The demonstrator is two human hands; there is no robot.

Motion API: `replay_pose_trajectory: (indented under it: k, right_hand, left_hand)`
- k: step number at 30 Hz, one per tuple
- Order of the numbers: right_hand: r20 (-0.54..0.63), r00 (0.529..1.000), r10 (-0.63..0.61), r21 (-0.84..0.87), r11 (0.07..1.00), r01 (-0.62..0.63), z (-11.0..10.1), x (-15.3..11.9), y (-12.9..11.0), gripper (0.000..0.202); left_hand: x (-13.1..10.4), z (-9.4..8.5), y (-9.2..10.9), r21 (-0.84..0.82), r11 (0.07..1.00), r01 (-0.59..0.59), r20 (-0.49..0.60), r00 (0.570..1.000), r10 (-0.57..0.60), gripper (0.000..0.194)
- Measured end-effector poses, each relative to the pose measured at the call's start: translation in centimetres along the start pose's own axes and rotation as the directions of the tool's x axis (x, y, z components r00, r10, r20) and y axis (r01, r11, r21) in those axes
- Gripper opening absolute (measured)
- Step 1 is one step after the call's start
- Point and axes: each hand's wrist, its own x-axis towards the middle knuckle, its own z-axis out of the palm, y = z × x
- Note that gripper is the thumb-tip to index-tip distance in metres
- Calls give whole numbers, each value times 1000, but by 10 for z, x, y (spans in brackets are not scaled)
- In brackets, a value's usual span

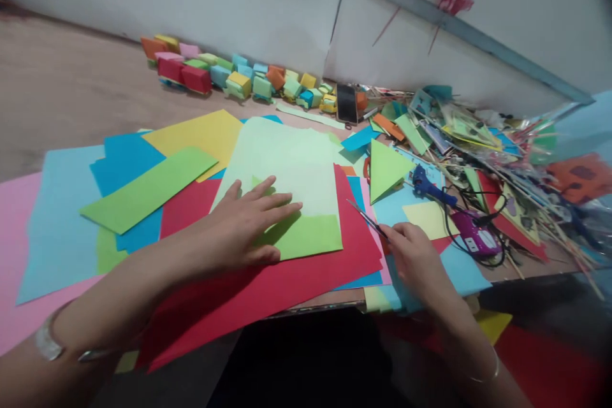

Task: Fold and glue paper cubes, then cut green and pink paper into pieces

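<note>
My left hand [255,217] lies with its fingers spread over a bright green piece of paper [310,236]. That piece rests on a larger pale green sheet [287,153]. Under both is a red sheet [354,242] that reaches past the table's front edge. To the right, my right hand [414,255] is closed round a pair of scissors [366,215], whose blades point up and left above the red sheet; its handles are mostly hidden by my fingers. A green strip [150,188] lies left of my left hand.
Small colourful paper vehicles [239,84] line the wall, near a phone [347,103]. At right are a folded green triangle [386,172], a blue glue gun [430,186], a purple power socket [478,236] with a cable, and a heap of sticks and scraps [478,134].
</note>
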Motion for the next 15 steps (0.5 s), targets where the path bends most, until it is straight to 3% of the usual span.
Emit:
replay_pose_trajectory:
  k: [3,6,8,10,13,15]
  right_hand:
    - [-63,998,-21,-12,1000,20,-2,15,-3,31]
    - [-58,984,-167,109,979,173,-7,45,-17,28]
    - [43,955,-293,242,931,275,-5,69,-28,25]
    - [225,906,-358,304,909,284,0,90,-39,20]
    - [408,844,-347,305,924,232,9,108,-49,24]
    - [460,833,-306,349,925,148,13,112,-52,27]
  left_hand:
    - [8,-2,-1,77,997,11,-63,998,-6,58]
    - [-1,-10,8,142,990,-6,-212,977,37,19]
    - [-19,-15,21,211,977,-2,-321,944,71,38]
    - [-44,-13,36,246,968,-44,-482,861,161,45]
    - [-87,5,54,263,960,-96,-601,762,241,43]
    - [-111,24,58,215,973,-78,-655,727,203,53]
